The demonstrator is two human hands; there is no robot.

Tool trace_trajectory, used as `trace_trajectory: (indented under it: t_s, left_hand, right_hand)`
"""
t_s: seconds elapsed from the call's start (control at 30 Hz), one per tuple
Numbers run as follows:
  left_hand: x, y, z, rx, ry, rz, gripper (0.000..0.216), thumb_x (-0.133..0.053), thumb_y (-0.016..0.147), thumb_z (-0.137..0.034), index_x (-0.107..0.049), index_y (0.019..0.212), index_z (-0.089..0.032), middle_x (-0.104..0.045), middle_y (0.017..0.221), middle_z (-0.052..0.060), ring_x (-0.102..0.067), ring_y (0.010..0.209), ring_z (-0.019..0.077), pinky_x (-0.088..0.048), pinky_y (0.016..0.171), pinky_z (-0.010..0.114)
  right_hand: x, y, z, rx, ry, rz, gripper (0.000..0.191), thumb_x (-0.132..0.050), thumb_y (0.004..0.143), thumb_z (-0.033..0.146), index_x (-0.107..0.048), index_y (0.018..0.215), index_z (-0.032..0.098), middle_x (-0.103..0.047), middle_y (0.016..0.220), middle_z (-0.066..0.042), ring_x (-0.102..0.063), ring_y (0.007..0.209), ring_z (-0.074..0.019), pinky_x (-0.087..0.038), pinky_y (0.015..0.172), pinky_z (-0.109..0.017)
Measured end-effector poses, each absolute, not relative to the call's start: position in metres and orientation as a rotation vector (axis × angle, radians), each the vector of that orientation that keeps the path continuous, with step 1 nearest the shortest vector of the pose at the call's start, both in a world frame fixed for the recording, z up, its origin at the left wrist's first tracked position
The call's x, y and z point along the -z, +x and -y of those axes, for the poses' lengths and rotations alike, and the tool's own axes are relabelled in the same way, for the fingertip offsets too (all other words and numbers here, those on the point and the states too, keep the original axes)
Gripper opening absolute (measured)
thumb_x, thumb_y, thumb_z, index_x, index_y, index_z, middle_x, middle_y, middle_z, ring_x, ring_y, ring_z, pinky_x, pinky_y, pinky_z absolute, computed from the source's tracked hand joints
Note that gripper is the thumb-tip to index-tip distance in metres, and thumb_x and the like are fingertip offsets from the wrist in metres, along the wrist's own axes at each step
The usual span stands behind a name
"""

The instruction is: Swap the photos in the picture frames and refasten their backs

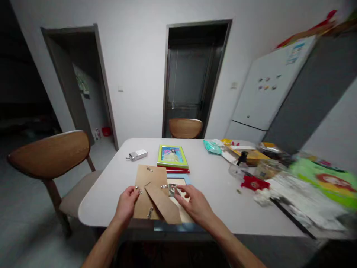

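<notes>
A brown picture-frame backing board [153, 174], with metal turn clips and a fold-out stand [164, 204], lies near the table's front edge. My left hand [125, 204] pinches its left edge by a metal clip. Partly under the board is a light blue picture frame [187, 179] with a cream inside. Over that frame my right hand [196, 204] grips a small photo [172, 189] between thumb and fingers, close to the board's right edge. Just behind, a green picture frame [158, 158] with a picture of a figure in a dress rests on a red one [178, 171].
A silver box-shaped object [138, 155] lies at the table's left. Along the right side are a teal plastic packet [212, 146], a clear pump bottle [238, 167], a red card [254, 183] and crumpled plastic. Wooden chairs stand at the left [52, 152] and far side [185, 128].
</notes>
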State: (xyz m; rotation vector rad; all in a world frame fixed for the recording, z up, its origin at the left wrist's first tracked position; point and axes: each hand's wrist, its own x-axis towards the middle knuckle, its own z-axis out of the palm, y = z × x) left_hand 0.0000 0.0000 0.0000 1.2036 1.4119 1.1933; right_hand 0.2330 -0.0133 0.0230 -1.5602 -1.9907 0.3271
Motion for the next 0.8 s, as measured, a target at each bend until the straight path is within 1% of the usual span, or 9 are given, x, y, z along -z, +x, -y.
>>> trace_trajectory:
  t_s: [0.2, 0.3, 0.4, 0.47, 0.53, 0.6, 0.67, 0.73, 0.8]
  left_hand:
    - [0.012, -0.049, -0.004, -1.163, 1.201, -1.560, 0.030, -0.048, 0.064, -0.043, -0.050, 0.077, -0.016, -0.060, 0.063, 0.000, -0.057, 0.057, 0.0157, -0.044, 0.054, 0.026]
    - [0.020, -0.062, -0.009, -1.105, 1.261, -1.659, 0.028, -0.050, 0.063, -0.037, -0.051, 0.079, -0.015, -0.059, 0.061, 0.000, -0.058, 0.059, 0.0182, -0.045, 0.056, 0.028]
    - [0.022, -0.072, -0.013, -1.057, 1.361, -1.776, 0.036, -0.057, 0.058, -0.032, -0.052, 0.089, -0.014, -0.057, 0.058, -0.001, -0.058, 0.066, 0.0232, -0.044, 0.065, 0.035]
    - [0.020, -0.074, -0.013, -1.062, 1.468, -1.866, 0.043, -0.058, 0.057, -0.029, -0.051, 0.097, -0.013, -0.059, 0.069, 0.003, -0.056, 0.079, 0.0270, -0.040, 0.077, 0.041]
    - [0.014, -0.065, -0.011, -1.077, 1.646, -1.953, 0.045, -0.055, 0.060, -0.027, -0.050, 0.103, -0.011, -0.058, 0.091, 0.009, -0.050, 0.097, 0.0289, -0.033, 0.088, 0.044]
    - [0.007, -0.042, -0.004, -1.076, 1.822, -1.949, 0.046, -0.050, 0.066, -0.027, -0.047, 0.108, -0.009, -0.052, 0.108, 0.013, -0.043, 0.106, 0.0274, -0.030, 0.093, 0.042]
    - [-0.001, -0.005, 0.008, -1.067, 1.894, -1.766, 0.047, -0.047, 0.070, -0.027, -0.043, 0.113, -0.010, -0.048, 0.114, 0.013, -0.043, 0.109, 0.0237, -0.031, 0.095, 0.040]
    - [-0.008, 0.039, 0.023, -1.042, 1.997, -1.505, 0.052, -0.053, 0.068, -0.027, -0.041, 0.116, -0.013, -0.044, 0.122, 0.012, -0.037, 0.115, 0.0220, -0.028, 0.098, 0.039]
    - [-0.013, 0.079, 0.036, -1.020, 2.113, -1.279, 0.063, -0.060, 0.062, -0.025, -0.036, 0.120, -0.016, -0.037, 0.128, 0.011, -0.033, 0.118, 0.0223, -0.027, 0.100, 0.039]
  right_hand:
    - [0.006, 0.275, 0.000, -0.216, -2.034, 1.937, 0.050, -0.046, 0.072, 0.035, -0.046, 0.115, 0.011, -0.058, 0.096, -0.013, -0.055, 0.084, -0.0220, -0.038, 0.072, -0.030]
    - [0.016, 0.277, -0.004, -0.215, -2.024, 1.958, 0.047, -0.045, 0.070, 0.027, -0.047, 0.114, 0.011, -0.060, 0.094, -0.013, -0.055, 0.085, -0.0221, -0.037, 0.072, -0.028]
    - [0.017, 0.279, -0.008, -0.251, -2.001, 1.906, 0.048, -0.044, 0.066, 0.020, -0.048, 0.112, 0.008, -0.060, 0.095, -0.015, -0.055, 0.087, -0.0227, -0.037, 0.074, -0.028]
    - [0.013, 0.281, -0.009, -0.358, -1.992, 1.779, 0.052, -0.046, 0.063, 0.019, -0.046, 0.113, 0.004, -0.060, 0.095, -0.017, -0.055, 0.086, -0.0237, -0.038, 0.075, -0.030]
    - [0.005, 0.281, -0.006, -0.626, -1.902, 1.565, 0.057, -0.045, 0.062, 0.018, -0.041, 0.118, 0.004, -0.061, 0.091, -0.015, -0.057, 0.079, -0.0219, -0.041, 0.071, -0.030]
    - [-0.006, 0.278, -0.001, -1.010, -1.708, 1.287, 0.064, -0.043, 0.063, 0.018, -0.031, 0.126, 0.009, -0.063, 0.084, -0.009, -0.059, 0.067, -0.0187, -0.043, 0.063, -0.029]
    - [-0.018, 0.272, 0.006, -1.287, -1.477, 1.029, 0.070, -0.043, 0.065, 0.019, -0.020, 0.130, 0.017, -0.063, 0.076, -0.004, -0.058, 0.057, -0.0164, -0.044, 0.056, -0.028]
    - [-0.027, 0.265, 0.013, -1.375, -1.323, 0.882, 0.073, -0.047, 0.065, 0.021, -0.015, 0.131, 0.021, -0.061, 0.066, 0.000, -0.056, 0.051, -0.0152, -0.043, 0.052, -0.027]
    - [-0.034, 0.259, 0.017, -1.365, -1.257, 0.837, 0.076, -0.052, 0.063, 0.021, -0.017, 0.131, 0.023, -0.057, 0.058, 0.004, -0.054, 0.048, -0.0139, -0.042, 0.051, -0.026]
